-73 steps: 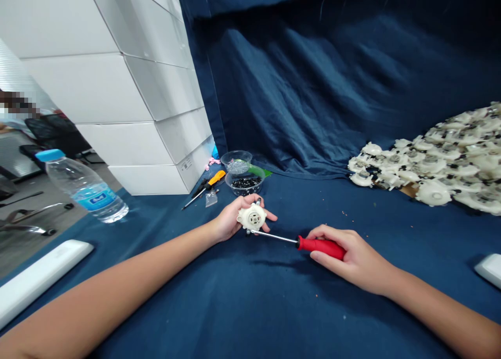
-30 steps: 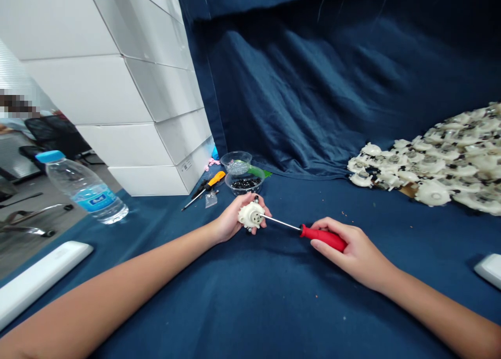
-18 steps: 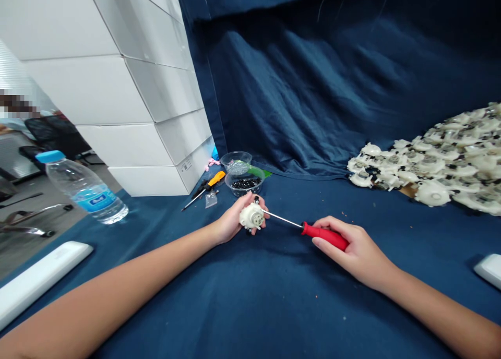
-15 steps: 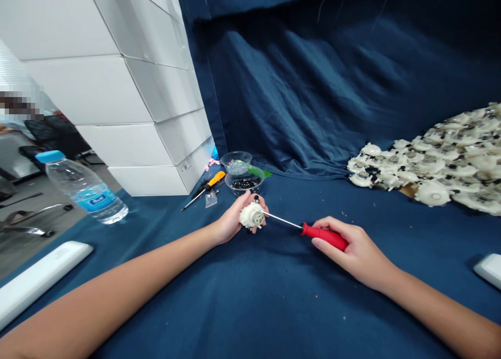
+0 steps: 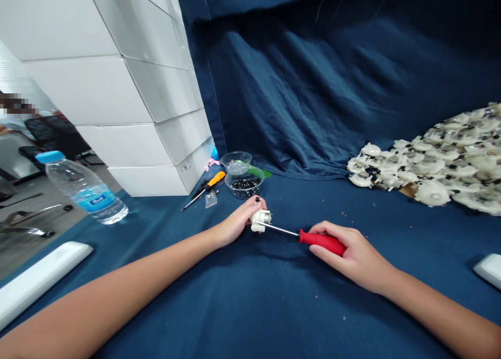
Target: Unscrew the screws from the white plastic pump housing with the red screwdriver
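At frame centre the left hand (image 5: 237, 222) gripped a small white part (image 5: 259, 219) on the blue cloth (image 5: 250, 307); the right hand (image 5: 344, 250) clasped a red-handled screwdriver (image 5: 319, 240), tip touching the part.

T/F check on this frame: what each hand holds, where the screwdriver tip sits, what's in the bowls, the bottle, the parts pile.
1. The right hand grips a red-handled screwdriver. True.
2. The left hand holds a small white plastic part low over the blue cloth. True.
3. The screwdriver's tip points at the water bottle. False: its tip meets the white part in the left hand.
4. The pile of white parts lies on the person's left. False: it is far right.
5. The nearer clear bowl holds small dark pieces. True.
6. The bottle has a red cap. False: the cap is light blue.
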The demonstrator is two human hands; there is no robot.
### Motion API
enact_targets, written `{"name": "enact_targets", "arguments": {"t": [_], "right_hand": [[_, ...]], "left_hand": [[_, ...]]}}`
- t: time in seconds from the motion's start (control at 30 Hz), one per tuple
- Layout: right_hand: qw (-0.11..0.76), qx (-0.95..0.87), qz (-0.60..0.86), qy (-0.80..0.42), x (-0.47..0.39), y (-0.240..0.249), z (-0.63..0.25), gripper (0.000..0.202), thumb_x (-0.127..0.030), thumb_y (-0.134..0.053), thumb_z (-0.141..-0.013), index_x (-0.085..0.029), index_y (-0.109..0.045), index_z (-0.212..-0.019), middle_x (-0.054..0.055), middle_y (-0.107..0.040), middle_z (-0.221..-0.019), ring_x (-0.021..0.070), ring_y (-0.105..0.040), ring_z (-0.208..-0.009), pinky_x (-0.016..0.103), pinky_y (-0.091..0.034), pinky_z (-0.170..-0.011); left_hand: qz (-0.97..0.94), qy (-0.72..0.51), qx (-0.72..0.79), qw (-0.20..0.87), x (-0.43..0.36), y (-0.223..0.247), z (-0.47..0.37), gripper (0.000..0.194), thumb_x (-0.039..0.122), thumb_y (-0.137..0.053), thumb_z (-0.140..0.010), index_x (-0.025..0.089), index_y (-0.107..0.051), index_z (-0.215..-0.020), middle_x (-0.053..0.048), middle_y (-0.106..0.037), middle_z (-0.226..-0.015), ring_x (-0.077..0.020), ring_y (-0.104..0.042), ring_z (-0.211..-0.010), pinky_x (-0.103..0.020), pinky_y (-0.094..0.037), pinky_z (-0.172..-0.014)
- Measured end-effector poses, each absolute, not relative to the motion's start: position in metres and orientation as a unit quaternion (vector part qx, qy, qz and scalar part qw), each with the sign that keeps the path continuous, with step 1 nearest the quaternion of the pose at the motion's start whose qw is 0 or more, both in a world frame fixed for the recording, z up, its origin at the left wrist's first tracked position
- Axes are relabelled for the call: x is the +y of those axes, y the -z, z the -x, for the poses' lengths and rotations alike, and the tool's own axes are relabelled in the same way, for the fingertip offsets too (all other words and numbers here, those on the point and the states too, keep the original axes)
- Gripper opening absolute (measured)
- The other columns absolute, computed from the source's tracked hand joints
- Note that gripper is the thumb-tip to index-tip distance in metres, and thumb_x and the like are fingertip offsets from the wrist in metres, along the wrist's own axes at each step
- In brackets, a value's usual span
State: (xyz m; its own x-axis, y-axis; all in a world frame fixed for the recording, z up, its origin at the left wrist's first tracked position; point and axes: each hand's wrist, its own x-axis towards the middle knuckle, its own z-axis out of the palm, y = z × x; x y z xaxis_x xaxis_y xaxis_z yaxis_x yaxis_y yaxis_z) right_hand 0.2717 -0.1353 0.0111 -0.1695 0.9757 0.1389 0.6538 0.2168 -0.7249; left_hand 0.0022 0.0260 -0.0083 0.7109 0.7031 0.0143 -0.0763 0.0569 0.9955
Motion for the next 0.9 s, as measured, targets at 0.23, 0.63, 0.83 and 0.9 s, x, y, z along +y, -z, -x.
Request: {"name": "enact_targets", "arguments": {"t": [0.23,0.63,0.83,0.9], "right_hand": [[0.325,-0.711,0.572,-0.247,-0.134,-0.002,-0.275,0.021,-0.047,-0.064,-0.103,-0.031,-0.068,-0.116,-0.002,-0.074,-0.103,0.018,-0.066,-0.079,0.03,-0.047,-0.075],[0.364,-0.671,0.603,-0.23,-0.131,-0.001,-0.28,0.026,-0.053,-0.061,-0.104,-0.031,-0.069,-0.114,-0.002,-0.074,-0.1,0.0198,-0.068,-0.083,0.032,-0.048,-0.077],[0.364,-0.666,0.611,-0.224,-0.129,-0.001,-0.282,0.028,-0.054,-0.062,-0.103,-0.03,-0.07,-0.114,-0.003,-0.074,-0.099,0.0197,-0.067,-0.082,0.031,-0.048,-0.076],[0.359,-0.665,0.616,-0.221,-0.127,-0.001,-0.284,0.028,-0.054,-0.064,-0.102,-0.029,-0.072,-0.112,-0.002,-0.074,-0.097,0.0203,-0.066,-0.08,0.031,-0.047,-0.074]], "left_hand": [[-0.622,-0.281,0.267,0.681,0.025,0.003,-0.001,0.033,0.052,-0.064,-0.099,0.02,-0.06,-0.106,-0.003,-0.063,-0.094,-0.0167,-0.061,-0.078,-0.027,-0.053,-0.069],[-0.583,-0.293,0.28,0.705,0.028,0.001,0.0,0.028,0.034,-0.071,-0.089,0.015,-0.067,-0.109,-0.008,-0.07,-0.103,-0.0187,-0.068,-0.088,-0.025,-0.053,-0.071],[-0.57,-0.288,0.272,0.72,0.031,0.0,0.004,0.027,0.035,-0.075,-0.09,0.014,-0.068,-0.106,-0.008,-0.072,-0.102,-0.0189,-0.069,-0.09,-0.026,-0.055,-0.075],[-0.563,-0.285,0.268,0.728,0.032,0.0,0.005,0.027,0.034,-0.077,-0.09,0.014,-0.069,-0.106,-0.009,-0.072,-0.104,-0.0197,-0.07,-0.093,-0.027,-0.056,-0.078]]}}
